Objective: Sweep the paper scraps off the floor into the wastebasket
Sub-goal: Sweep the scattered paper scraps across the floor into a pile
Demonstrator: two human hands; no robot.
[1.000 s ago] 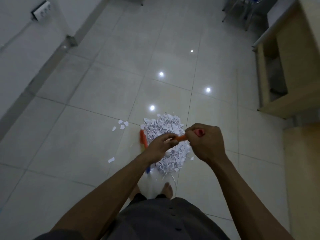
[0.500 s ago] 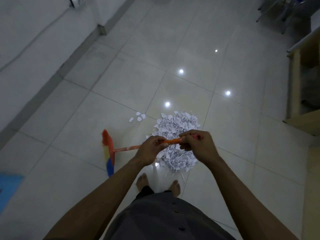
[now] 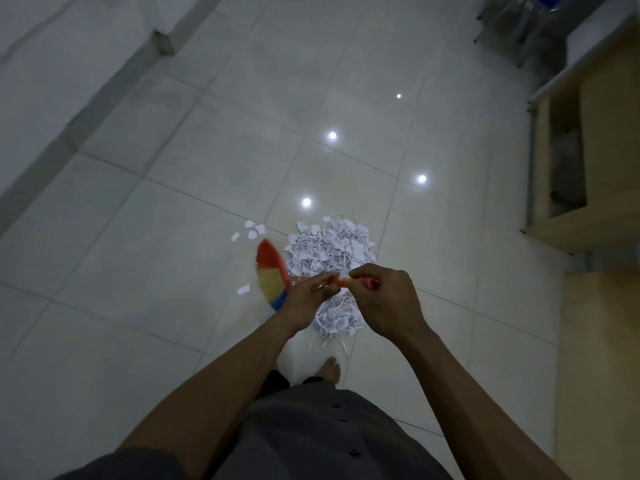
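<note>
White paper scraps (image 3: 330, 261) lie in one heap, a few strays (image 3: 251, 231) just beside the blurred, perhaps lifted, red-yellow-blue broom (image 3: 271, 276).

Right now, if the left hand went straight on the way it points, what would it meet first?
Likely the right hand, gripping the same orange broom handle just ahead; depth is unclear.

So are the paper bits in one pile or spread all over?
Mostly piled: the paper scraps form one big heap, and only a few loose scraps lie apart to its left, near the broom head.
</note>
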